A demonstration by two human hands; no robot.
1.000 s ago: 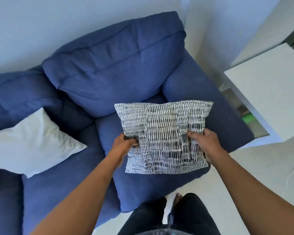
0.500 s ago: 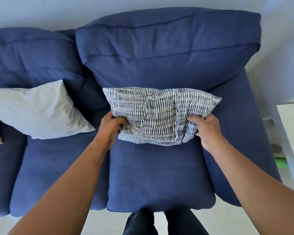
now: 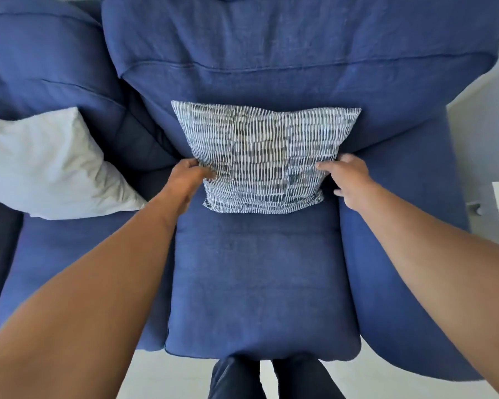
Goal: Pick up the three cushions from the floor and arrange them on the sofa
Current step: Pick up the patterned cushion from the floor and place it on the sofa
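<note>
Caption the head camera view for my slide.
Left hand and right hand prop a striped cushion against the backrest of the blue sofa, with a white cushion on the neighbouring seat.

We stretch both bare arms forward; our left hand [image 3: 189,175] and right hand [image 3: 348,180] sit level, well apart, each pinching a side edge of the patterned cushion [image 3: 261,151], wrists straight

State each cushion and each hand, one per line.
patterned cushion: stands on the sofa seat, leaning on the backrest, held at both sides.
white cushion: lies on the next seat, untouched.
left hand: grips the patterned cushion's left edge.
right hand: pinches its right edge.
</note>
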